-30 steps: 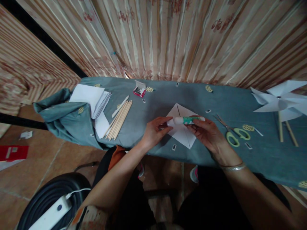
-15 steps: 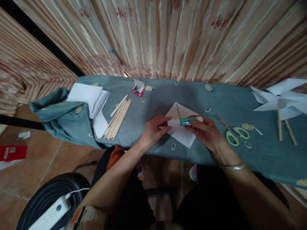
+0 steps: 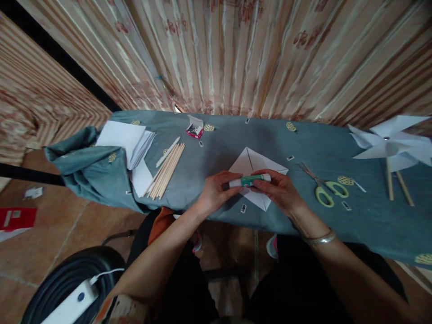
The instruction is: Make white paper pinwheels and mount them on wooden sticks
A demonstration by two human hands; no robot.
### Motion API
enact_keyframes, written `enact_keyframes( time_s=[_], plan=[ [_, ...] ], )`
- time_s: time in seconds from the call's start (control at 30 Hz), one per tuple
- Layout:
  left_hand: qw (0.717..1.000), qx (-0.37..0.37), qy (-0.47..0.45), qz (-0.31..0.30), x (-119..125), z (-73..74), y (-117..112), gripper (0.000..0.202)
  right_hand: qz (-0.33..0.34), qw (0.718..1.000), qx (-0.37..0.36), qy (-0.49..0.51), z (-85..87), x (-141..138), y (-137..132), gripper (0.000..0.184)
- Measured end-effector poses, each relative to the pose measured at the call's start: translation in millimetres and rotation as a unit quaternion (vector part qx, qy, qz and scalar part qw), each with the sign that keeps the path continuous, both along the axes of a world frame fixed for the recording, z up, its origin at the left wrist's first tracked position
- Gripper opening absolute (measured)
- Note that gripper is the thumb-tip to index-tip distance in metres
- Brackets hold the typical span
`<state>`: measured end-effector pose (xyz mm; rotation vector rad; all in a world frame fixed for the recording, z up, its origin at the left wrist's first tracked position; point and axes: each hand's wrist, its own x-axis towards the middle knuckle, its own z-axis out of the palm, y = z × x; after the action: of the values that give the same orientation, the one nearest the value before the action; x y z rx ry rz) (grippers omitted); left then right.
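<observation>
A white and green glue stick (image 3: 249, 180) lies level between my two hands, above a white paper square (image 3: 266, 164). Dark lines run from the square's corners toward its middle. My left hand (image 3: 218, 191) pinches the glue stick's white left end between thumb and fingers. Around the right part of the tube, the fingers of my right hand (image 3: 281, 189) are closed. Green-handled scissors (image 3: 326, 191) lie partly spread to the right of my right hand. Part of the paper square is hidden behind the glue stick and my fingers.
On the cloth-covered table (image 3: 216, 157), wooden sticks (image 3: 167, 173), a white pen (image 3: 168, 152) and stacked paper (image 3: 123, 137) lie to the left. Behind them stands a small red box (image 3: 195, 129) of metal pins. White paper pinwheels (image 3: 388, 139) on sticks lie at the right.
My left hand has closed on the left end of the glue stick. The stick has shifted slightly left and toward me, with my right hand moving along.
</observation>
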<state>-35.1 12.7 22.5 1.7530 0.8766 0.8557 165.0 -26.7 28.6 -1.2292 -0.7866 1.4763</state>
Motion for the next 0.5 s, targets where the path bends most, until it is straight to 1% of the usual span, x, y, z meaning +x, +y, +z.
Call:
enact_keyframes(
  time_s=[0.07,0.13,0.17,0.23,0.27,0.3,0.33,0.4,0.47,0.5],
  plan=[
    [1.000,-0.003,0.015,0.002,-3,1.0,-1,0.032,0.012,1.000,0.013,-0.023,-0.8,-3,-1,0.034],
    [0.999,-0.020,0.015,0.020,-10,1.0,1,0.031,0.019,0.997,0.042,-0.061,-0.5,1,-1,0.034],
    [0.999,-0.027,0.015,0.040,-14,0.5,4,0.031,0.013,0.994,0.061,-0.088,-0.2,6,0,0.033],
    [0.994,-0.026,0.025,0.106,-26,-1.7,13,0.032,-0.021,0.980,0.105,-0.169,0.0,21,0,0.029],
    [0.989,-0.010,0.045,0.143,-32,-3.2,19,0.032,-0.042,0.964,0.127,-0.228,-0.4,29,-1,0.026],
    [0.982,0.010,0.073,0.173,-39,-5.0,24,0.030,-0.053,0.941,0.146,-0.300,-1.2,37,-2,0.022],
    [0.977,0.029,0.103,0.187,-45,-6.8,29,0.028,-0.045,0.913,0.162,-0.371,-2.4,45,-4,0.019],
    [0.965,0.078,0.160,0.192,-57,-10.1,38,0.024,-0.019,0.853,0.203,-0.480,-5.8,54,-9,0.017],
    [0.952,0.124,0.221,0.175,-67,-11.7,42,0.022,0.023,0.804,0.254,-0.537,-9.7,58,-13,0.019],
    [0.943,0.145,0.248,0.169,-70,-11.4,42,0.023,0.044,0.785,0.277,-0.552,-11.5,58,-15,0.020]
  ],
)
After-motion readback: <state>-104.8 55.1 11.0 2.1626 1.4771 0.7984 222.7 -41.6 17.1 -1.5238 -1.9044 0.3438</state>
